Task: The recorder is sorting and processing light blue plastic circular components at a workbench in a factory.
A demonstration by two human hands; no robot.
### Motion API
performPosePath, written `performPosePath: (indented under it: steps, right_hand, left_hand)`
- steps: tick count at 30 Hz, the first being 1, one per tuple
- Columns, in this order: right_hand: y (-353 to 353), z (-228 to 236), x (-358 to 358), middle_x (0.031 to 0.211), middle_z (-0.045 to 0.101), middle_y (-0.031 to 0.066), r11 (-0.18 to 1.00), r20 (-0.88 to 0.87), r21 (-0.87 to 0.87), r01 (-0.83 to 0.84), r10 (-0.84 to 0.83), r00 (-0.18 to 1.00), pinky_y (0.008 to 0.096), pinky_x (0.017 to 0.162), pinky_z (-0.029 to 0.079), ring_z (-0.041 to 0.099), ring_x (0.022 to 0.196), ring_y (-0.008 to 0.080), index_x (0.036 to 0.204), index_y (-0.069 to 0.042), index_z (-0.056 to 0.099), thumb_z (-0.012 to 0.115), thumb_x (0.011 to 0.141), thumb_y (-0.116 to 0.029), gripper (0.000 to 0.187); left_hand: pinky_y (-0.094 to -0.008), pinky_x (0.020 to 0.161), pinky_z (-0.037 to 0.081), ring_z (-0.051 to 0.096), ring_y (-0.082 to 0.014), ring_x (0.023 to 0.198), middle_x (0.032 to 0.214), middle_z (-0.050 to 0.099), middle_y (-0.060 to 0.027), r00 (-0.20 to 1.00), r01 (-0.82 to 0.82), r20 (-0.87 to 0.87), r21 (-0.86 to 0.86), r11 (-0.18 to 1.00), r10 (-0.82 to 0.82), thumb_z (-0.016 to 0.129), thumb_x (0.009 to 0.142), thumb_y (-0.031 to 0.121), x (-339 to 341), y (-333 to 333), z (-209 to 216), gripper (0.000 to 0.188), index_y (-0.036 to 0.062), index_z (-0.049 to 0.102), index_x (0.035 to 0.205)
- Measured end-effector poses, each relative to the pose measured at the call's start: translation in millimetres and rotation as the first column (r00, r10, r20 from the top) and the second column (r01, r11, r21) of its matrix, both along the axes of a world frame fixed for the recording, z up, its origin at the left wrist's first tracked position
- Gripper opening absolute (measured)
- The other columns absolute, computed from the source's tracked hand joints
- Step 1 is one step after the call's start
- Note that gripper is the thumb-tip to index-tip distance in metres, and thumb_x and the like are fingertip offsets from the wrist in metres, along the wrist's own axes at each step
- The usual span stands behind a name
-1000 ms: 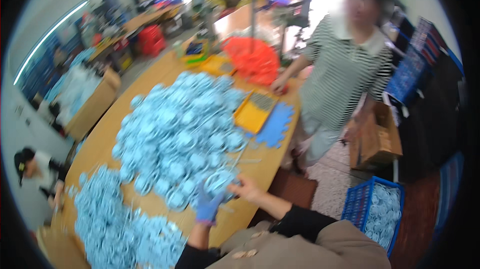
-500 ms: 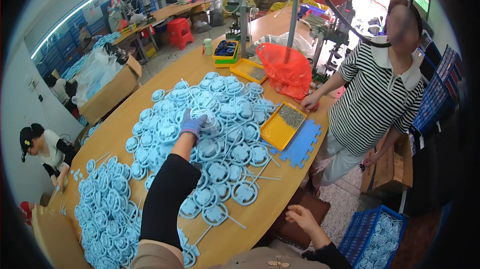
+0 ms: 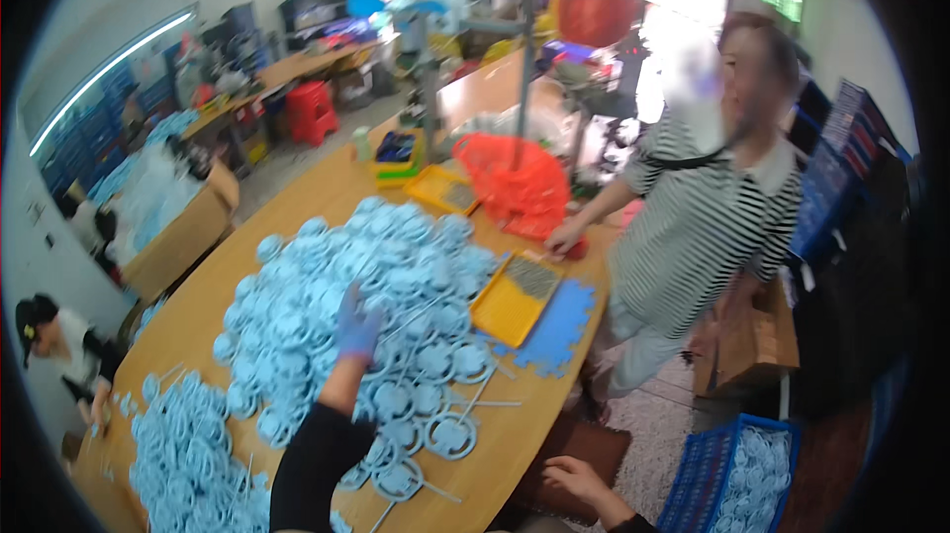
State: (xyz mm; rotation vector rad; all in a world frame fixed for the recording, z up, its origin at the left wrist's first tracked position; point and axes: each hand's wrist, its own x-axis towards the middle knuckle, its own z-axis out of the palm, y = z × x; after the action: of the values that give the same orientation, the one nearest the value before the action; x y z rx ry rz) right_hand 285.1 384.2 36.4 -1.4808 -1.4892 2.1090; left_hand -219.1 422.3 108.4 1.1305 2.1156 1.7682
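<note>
On the wooden table point(image 3: 188, 327), light-blue ring-shaped pieces point(image 3: 307, 300) lie heaped beneath and around the gloved left hand point(image 3: 357, 328); blur hides whether it grips one. The bare right hand point(image 3: 578, 480), empty and loosely open, hangs past the table's edge, well apart from them.

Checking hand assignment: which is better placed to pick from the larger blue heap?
Left, likely: the gloved left hand is over the larger blue heap; the right hand is beyond the edge of the table.
</note>
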Motion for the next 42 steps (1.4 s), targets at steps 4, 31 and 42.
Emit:
performPosePath:
  steps: [4, 31, 42]
  right_hand:
    - [11.2, -28.1, -32.5, 0.091, 0.067, 0.008, 0.896, 0.047, 0.344, -0.282, 0.284, 0.958, 0.0287, 0.073, 0.05, 0.063, 0.081, 0.0131, 0.117, -0.001, 0.057, 0.06, 0.088, -0.033, 0.043]
    - [-133.9, 16.1, -76.8, 0.109, 0.064, 0.0138, 0.518, 0.363, 0.367, -0.772, 0.684, 0.632, 0.0352, 0.089, 0.046, 0.059, 0.104, 0.0279, 0.123, -0.002, 0.052, 0.054, 0.088, -0.042, 0.053]
    - [-93.9, 26.5, 8.0, 0.1, 0.067, 0.0145, 0.588, 0.31, 0.513, -0.625, 0.552, 0.774, 0.0359, 0.082, 0.05, 0.064, 0.093, 0.0273, 0.107, -0.004, 0.063, 0.06, 0.082, -0.038, 0.043]
  left_hand:
    - [-0.0252, 0.074, 0.046, 0.054, -0.012, 0.082, 0.098, 0.059, -0.0072, 0.993, -0.012, 0.117, -0.064, 0.998, 0.019, 0.06, 0.081, 0.006, 90.7, -134.1, 1.5, 0.039, -0.0021, 0.052, 0.118]
    - [-0.0412, 0.079, 0.047, 0.058, -0.0364, 0.088, 0.094, 0.063, -0.0213, 0.955, -0.074, -0.28, -0.53, 0.845, -0.093, 0.061, 0.082, 0.015, 256.7, -471.2, -35.0, 0.03, -0.0018, 0.061, 0.107]
    - [-0.0453, 0.096, 0.041, 0.045, -0.0348, 0.122, 0.138, 0.041, -0.02, 0.594, -0.604, -0.768, -0.623, 0.497, -0.241, 0.058, 0.085, 0.03, 315.8, -506.7, -38.5, 0.063, 0.0001, 0.036, 0.137]
